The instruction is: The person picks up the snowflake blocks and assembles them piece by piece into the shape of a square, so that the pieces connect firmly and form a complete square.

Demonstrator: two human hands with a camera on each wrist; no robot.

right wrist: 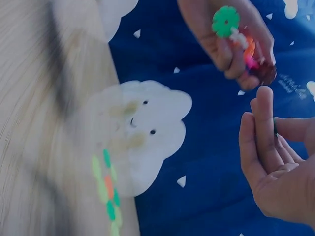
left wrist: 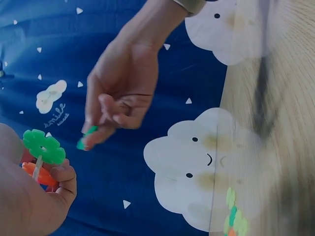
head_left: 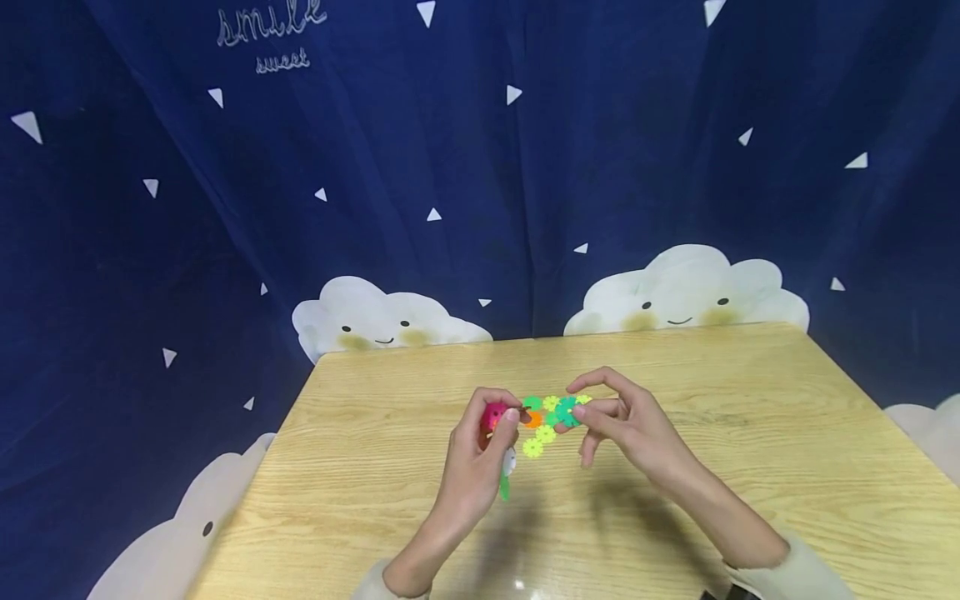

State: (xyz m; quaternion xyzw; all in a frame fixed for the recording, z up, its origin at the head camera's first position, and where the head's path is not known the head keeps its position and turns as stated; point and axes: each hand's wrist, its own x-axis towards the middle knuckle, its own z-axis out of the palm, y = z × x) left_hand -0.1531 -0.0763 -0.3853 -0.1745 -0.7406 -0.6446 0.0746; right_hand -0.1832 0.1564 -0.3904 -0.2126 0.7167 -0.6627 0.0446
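Plainly, a green disc between the right fingers

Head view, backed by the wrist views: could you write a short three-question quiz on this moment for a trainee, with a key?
1. Multiple choice: what colour is the notched disc that the right hand pinches? A) pink, B) green, C) white.
2. True or false: the joined discs in the left hand are all one colour.
3. Fill in: other yellow, green and orange discs lie on the wood-grain ____.

Key:
1. B.
2. False; they include green, white, orange and pink.
3. Tabletop.
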